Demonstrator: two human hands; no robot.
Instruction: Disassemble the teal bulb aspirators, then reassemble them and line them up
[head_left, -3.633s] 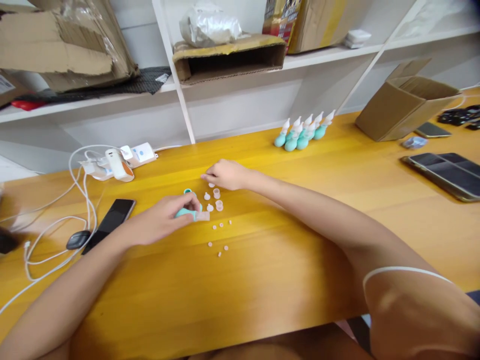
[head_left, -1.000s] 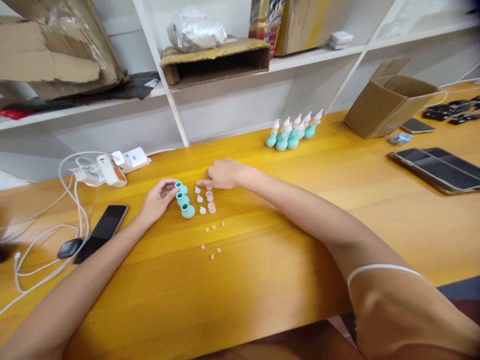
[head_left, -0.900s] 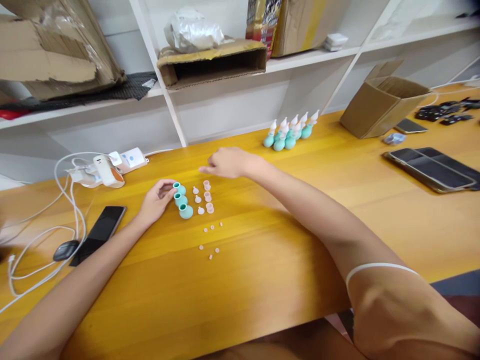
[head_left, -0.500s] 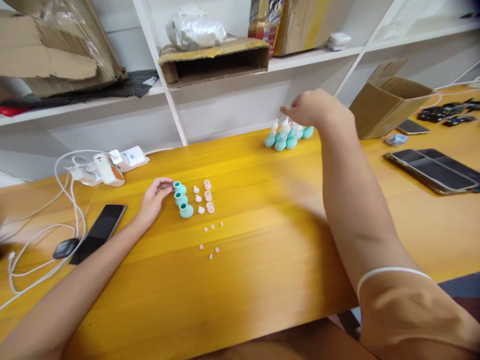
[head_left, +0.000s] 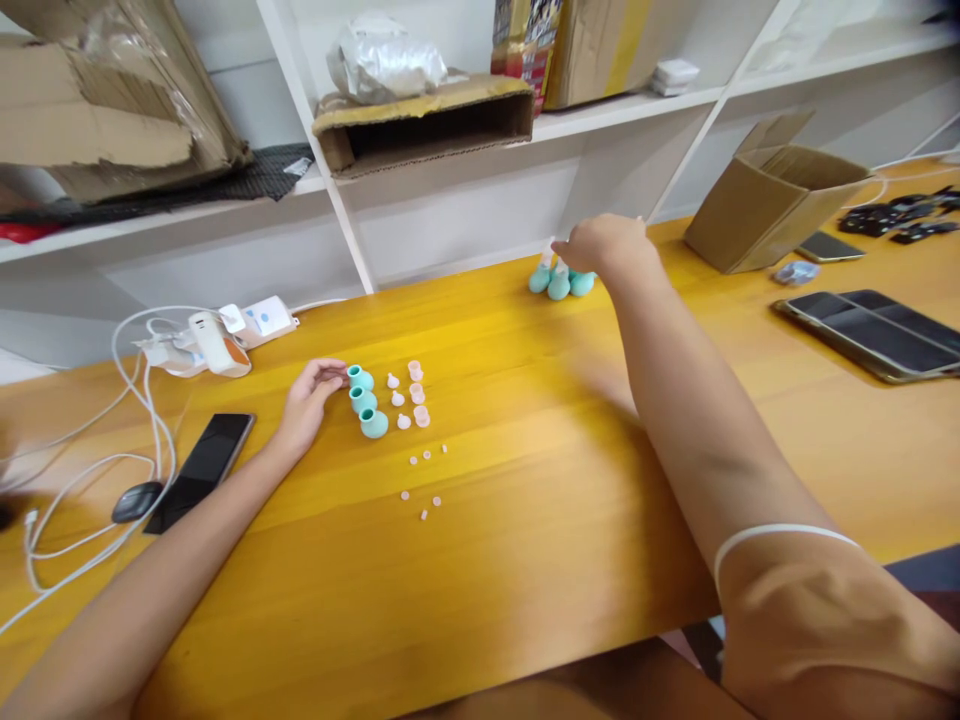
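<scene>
Three teal squeeze bulbs (head_left: 373, 424) stand in a column with their mouths open. My left hand (head_left: 309, 394) rests on the table at the left of the farthest bulb, fingers loosely curved and apart, fingertips at its side. To the right lie three small pale-pink nozzle pieces (head_left: 403, 422) and three flanged pink cups (head_left: 421, 417). Nearer to me are several tiny pink plugs (head_left: 436, 501). At the table's back, my right hand (head_left: 606, 243) reaches over a cluster of teal bulbs with clear tips (head_left: 558, 285). It covers part of them, and its grip is hidden.
An opened cardboard box (head_left: 742, 215) stands at the back right, near tablets (head_left: 862, 330) and a small plastic-wrapped item (head_left: 796, 273). A phone (head_left: 202, 470), white cables (head_left: 75, 545) and chargers (head_left: 266, 318) lie at left. White shelves (head_left: 341, 215) rise behind the table.
My right hand has come down and slightly left, onto the cluster at the back, covering more of it. My left hand stays beside the farthest open bulb.
</scene>
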